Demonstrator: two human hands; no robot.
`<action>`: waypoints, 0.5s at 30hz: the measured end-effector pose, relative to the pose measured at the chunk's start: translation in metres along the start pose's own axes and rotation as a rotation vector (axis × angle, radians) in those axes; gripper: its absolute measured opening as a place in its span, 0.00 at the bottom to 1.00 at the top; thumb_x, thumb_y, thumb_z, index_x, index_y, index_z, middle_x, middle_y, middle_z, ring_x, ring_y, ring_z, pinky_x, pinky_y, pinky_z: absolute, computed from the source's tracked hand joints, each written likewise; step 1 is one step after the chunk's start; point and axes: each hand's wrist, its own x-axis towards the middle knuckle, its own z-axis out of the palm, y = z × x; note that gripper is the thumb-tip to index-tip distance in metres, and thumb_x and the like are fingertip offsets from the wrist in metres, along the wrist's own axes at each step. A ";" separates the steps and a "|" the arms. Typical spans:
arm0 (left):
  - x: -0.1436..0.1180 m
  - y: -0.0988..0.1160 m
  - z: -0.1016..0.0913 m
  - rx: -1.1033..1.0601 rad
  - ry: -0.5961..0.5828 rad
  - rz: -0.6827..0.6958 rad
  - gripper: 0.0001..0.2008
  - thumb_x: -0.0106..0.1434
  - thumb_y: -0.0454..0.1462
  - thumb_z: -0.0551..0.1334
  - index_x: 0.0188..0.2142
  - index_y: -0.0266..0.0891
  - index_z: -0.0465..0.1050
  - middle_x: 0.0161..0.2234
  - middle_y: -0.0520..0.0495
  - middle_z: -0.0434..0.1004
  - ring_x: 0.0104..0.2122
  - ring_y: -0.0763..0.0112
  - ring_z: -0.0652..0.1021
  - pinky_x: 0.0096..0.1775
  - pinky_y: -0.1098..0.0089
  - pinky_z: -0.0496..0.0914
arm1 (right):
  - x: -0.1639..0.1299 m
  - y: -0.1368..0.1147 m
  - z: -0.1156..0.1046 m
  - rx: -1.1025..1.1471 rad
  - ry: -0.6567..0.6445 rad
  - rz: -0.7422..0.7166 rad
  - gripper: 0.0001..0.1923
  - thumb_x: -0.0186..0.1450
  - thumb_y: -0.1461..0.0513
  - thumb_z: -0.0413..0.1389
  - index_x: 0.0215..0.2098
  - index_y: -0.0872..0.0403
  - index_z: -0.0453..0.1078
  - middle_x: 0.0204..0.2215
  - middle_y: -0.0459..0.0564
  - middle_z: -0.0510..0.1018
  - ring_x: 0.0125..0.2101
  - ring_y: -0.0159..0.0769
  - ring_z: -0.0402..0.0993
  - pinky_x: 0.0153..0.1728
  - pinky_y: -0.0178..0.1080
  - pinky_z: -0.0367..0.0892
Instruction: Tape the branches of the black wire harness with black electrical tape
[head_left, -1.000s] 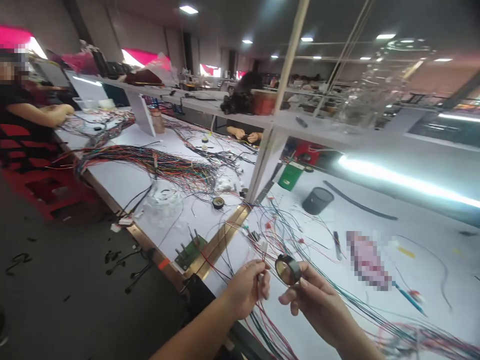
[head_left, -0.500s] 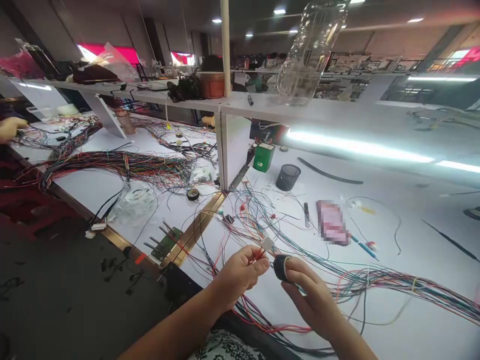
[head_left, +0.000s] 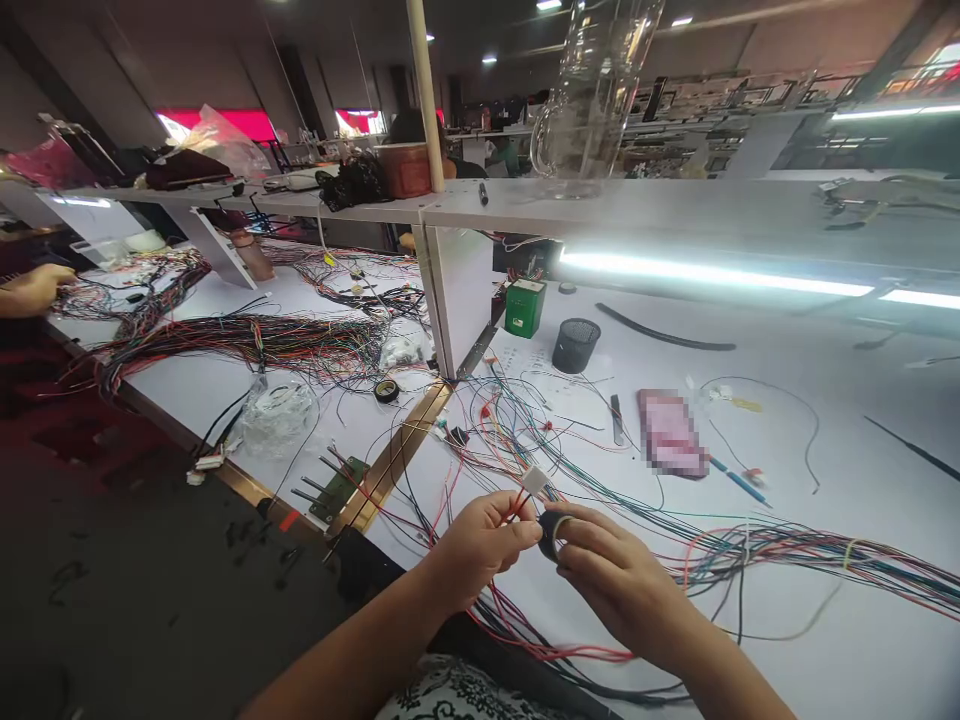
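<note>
Between thumb and fingers my left hand [head_left: 487,548] pinches thin red wires just below a white connector [head_left: 535,480]. My right hand [head_left: 611,572] is closed on a roll of black tape [head_left: 551,536], with fingers reaching into its ring. The roll sits right beside my left thumb, close under the connector; whether a strip of tape joins the wires I cannot tell. Beneath both hands runs a long wire bundle [head_left: 795,552] of red, green and black strands, fanning out toward the divider.
A metal plate with rods [head_left: 341,488] stands at the table's edge. Farther back are a black mesh cup [head_left: 576,346], a green box [head_left: 525,307] and a pink pixelated item [head_left: 671,433]. Left of the divider lies another wire bundle [head_left: 315,340]; a co-worker's hand [head_left: 45,288] is far left.
The tape roll in my right hand has come closer to my left thumb and turned slightly. My left hand keeps its pinch. The whole view has shifted a little.
</note>
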 end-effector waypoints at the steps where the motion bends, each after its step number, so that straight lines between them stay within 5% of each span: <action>1: 0.000 -0.001 0.001 -0.013 0.002 0.024 0.09 0.60 0.38 0.61 0.30 0.38 0.61 0.17 0.61 0.48 0.17 0.82 0.49 0.20 0.73 0.43 | 0.000 0.000 0.001 0.040 0.013 0.029 0.12 0.64 0.69 0.50 0.44 0.49 0.65 0.38 0.51 0.74 0.47 0.42 0.68 0.44 0.47 0.69; 7: -0.001 -0.003 0.006 -0.088 0.026 0.114 0.13 0.61 0.42 0.63 0.32 0.38 0.60 0.19 0.62 0.49 0.16 0.84 0.49 0.20 0.74 0.42 | -0.002 0.000 0.008 0.258 0.123 0.250 0.06 0.66 0.66 0.49 0.40 0.49 0.59 0.35 0.49 0.69 0.36 0.36 0.65 0.37 0.42 0.66; 10: 0.001 -0.001 0.005 -0.183 0.108 0.114 0.15 0.60 0.44 0.64 0.39 0.40 0.60 0.24 0.60 0.57 0.15 0.86 0.51 0.19 0.75 0.42 | -0.004 -0.002 0.009 0.307 0.141 0.340 0.03 0.68 0.64 0.49 0.38 0.49 0.58 0.34 0.48 0.67 0.34 0.35 0.63 0.36 0.40 0.64; 15: 0.000 -0.002 0.000 -0.149 0.073 -0.019 0.18 0.60 0.47 0.64 0.42 0.37 0.64 0.17 0.62 0.52 0.14 0.84 0.49 0.19 0.74 0.41 | -0.003 -0.007 0.007 0.294 0.116 0.336 0.02 0.68 0.63 0.48 0.38 0.49 0.58 0.33 0.47 0.66 0.34 0.35 0.63 0.35 0.39 0.63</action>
